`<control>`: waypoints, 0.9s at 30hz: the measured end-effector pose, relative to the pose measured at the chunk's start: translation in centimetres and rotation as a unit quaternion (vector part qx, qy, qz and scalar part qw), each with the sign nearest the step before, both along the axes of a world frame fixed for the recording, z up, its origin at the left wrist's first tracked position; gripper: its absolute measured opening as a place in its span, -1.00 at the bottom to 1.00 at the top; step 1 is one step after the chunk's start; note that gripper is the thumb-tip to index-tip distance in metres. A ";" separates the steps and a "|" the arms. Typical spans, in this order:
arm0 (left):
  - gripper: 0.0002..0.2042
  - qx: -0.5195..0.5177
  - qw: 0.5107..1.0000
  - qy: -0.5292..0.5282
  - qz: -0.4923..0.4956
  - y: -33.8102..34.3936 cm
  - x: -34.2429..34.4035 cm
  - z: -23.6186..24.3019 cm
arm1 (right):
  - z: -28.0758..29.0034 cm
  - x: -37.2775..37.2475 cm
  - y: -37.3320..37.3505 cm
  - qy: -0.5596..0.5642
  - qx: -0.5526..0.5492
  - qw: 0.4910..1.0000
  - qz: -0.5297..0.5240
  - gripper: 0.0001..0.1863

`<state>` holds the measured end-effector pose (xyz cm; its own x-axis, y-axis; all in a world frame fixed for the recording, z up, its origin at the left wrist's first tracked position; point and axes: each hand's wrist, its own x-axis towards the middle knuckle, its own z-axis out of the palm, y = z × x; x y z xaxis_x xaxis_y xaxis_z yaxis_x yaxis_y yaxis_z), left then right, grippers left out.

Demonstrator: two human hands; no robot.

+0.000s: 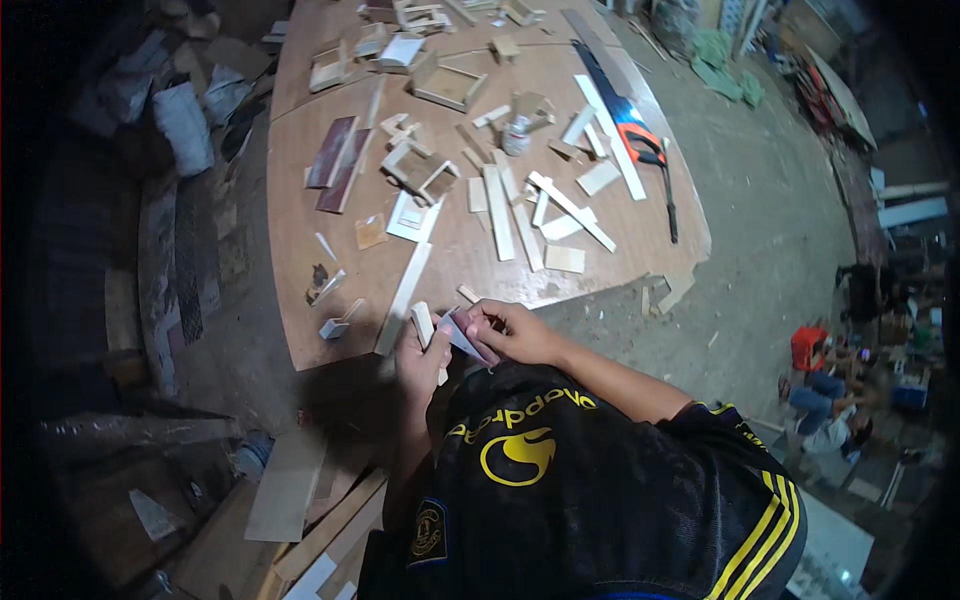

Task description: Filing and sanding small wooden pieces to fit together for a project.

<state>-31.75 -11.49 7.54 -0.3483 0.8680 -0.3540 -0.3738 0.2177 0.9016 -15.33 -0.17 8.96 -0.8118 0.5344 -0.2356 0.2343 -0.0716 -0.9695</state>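
- While the L hand holds a pale wood stick upright-ish, tilted a bit, the R hand has a folded sheet, dark red on one side & grey on the other.
- L fingers: curled round the stick, thumb bent across its front; exact grip of the far fingertips hidden, can't tell.
- R fingers: bent, thumb & fingertips pinching the sheet nr its upper edge; other fingers tucked, partly hidden.
- Stick & sheet: both in front of the chest of the black shirt, just off the near edge of the table. Sheet sits btwn the 2 hands, right beside the stick; can't tell if they touch.
- Nearest on table: long pale strip, slanting up from the near edge, just L of the hands.
- Mid-table: loose pale strips, a small clear jar, a small wood frame, a tan square.
- L side: dark red strips lying nr each other.
- Far part: open wood box w/ more small pieces around.
- R edge: saw w/ orange-&-black handle; dark rod lies just below the handle.
- Lower L, off table: boards at an angle.
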 end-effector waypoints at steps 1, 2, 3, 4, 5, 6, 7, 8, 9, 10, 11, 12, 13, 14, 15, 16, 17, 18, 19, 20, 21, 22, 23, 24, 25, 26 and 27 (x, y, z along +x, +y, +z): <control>-0.89 -0.026 1.000 -0.007 -0.002 0.6 1.0 0.1 | 0.0 1.3 -0.1 -0.020 0.003 1.000 -0.018 -0.69; -0.88 -0.052 0.999 -0.013 -0.003 1.1 2.1 0.3 | 0.1 2.7 -0.3 -0.015 0.000 0.999 -0.028 -0.69; -0.87 -0.075 0.997 0.009 -0.010 1.5 3.7 0.5 | 0.1 4.2 -0.6 -0.011 0.008 0.999 -0.050 -0.67; -0.83 -0.091 0.993 0.063 -0.034 2.1 4.9 0.2 | 0.0 5.7 -0.8 -0.006 0.018 0.997 -0.071 -0.64; -0.80 -0.080 0.992 0.089 -0.034 2.7 6.4 0.2 | -0.1 7.0 -1.1 -0.004 0.053 0.994 -0.094 -0.63; -0.77 -0.068 0.991 0.114 -0.034 3.2 8.0 0.3 | -0.2 8.4 -1.7 0.001 0.048 0.994 -0.102 -0.63; -0.74 -0.067 0.986 0.137 -0.061 3.5 9.5 1.3 | 0.0 9.7 -2.1 0.025 0.058 0.988 -0.141 -0.62; -0.74 -0.070 0.985 0.142 -0.069 3.5 10.8 1.7 | 0.3 11.1 -2.5 0.047 0.068 0.980 -0.181 -0.61; -0.76 -0.064 0.986 0.115 -0.099 3.5 12.0 2.0 | 0.7 12.6 -2.7 0.033 0.038 0.987 -0.155 -0.57; -0.78 -0.056 0.987 0.085 -0.125 3.4 13.6 2.2 | 0.9 13.9 -3.0 0.035 0.036 0.986 -0.160 -0.57; -0.83 -0.026 0.994 0.058 -0.089 3.2 15.5 2.3 | 1.1 15.1 -3.5 0.043 0.014 0.987 -0.157 -0.56; -0.83 -0.028 0.994 0.059 -0.092 2.8 16.6 1.9 | 1.2 16.3 -4.0 0.051 -0.008 0.987 -0.152 -0.54; -0.84 -0.037 0.993 0.046 -0.100 2.3 17.4 1.3 | 1.5 17.6 -4.5 0.030 0.037 0.992 -0.119 -0.53; -0.83 -0.046 0.993 0.033 -0.107 1.8 18.1 0.8 | 1.7 18.7 -4.8 0.032 0.036 0.992 -0.120 -0.53; -0.80 -0.026 0.990 0.045 -0.131 1.5 18.9 0.2 | 1.9 19.8 -4.9 0.032 -0.030 0.991 -0.128 -0.55; -0.80 -0.029 0.990 0.048 -0.131 1.2 19.6 0.3 | 2.0 20.7 -5.3 0.032 -0.096 0.986 -0.135 -0.58; -0.78 -0.020 0.988 0.045 -0.147 0.8 20.5 0.4 | 1.7 21.6 -5.5 0.048 -0.137 0.977 -0.154 -0.64; -0.77 -0.012 0.986 0.043 -0.162 0.5 21.1 0.6 | 0.7 22.2 -6.2 0.052 -0.139 0.977 -0.153 -0.64; -0.74 -0.018 0.978 0.040 -0.205 0.6 21.8 1.3 | -0.9 23.1 -6.7 0.088 -0.154 0.965 -0.195 -0.65; -0.74 -0.016 0.978 0.043 -0.203 0.8 22.3 1.7 | -1.7 23.8 -6.8 0.124 -0.170 0.949 -0.235 -0.66; -0.74 -0.010 0.972 0.072 -0.222 1.1 22.6 2.1 | -2.4 24.8 -6.7 0.084 -0.140 0.957 -0.241 -0.69; -0.73 -0.005 0.966 0.100 -0.239 1.1 22.9 2.2 | -2.1 25.0 -6.8 0.087 -0.140 0.957 -0.238 -0.69; -0.70 0.014 0.964 0.123 -0.236 1.3 22.9 2.0 | -1.6 25.1 -6.7 0.094 -0.148 0.948 -0.267 -0.69; -0.70 0.015 0.964 0.125 -0.233 1.2 23.0 2.1 | -1.3 25.1 -6.6 0.100 -0.155 0.937 -0.295 -0.70; -0.70 0.018 0.966 0.117 -0.228 1.3 23.2 2.3 | -1.5 24.4 -6.5 0.155 -0.089 0.930 -0.321 -0.70; -0.69 0.021 0.968 0.109 -0.223 1.4 23.3 2.6 | -1.5 24.3 -6.5 0.157 -0.087 0.930 -0.319 -0.70; -0.69 0.023 0.969 0.110 -0.221 1.4 23.2 3.0 | -1.3 24.3 -6.4 0.155 -0.067 0.928 -0.332 -0.72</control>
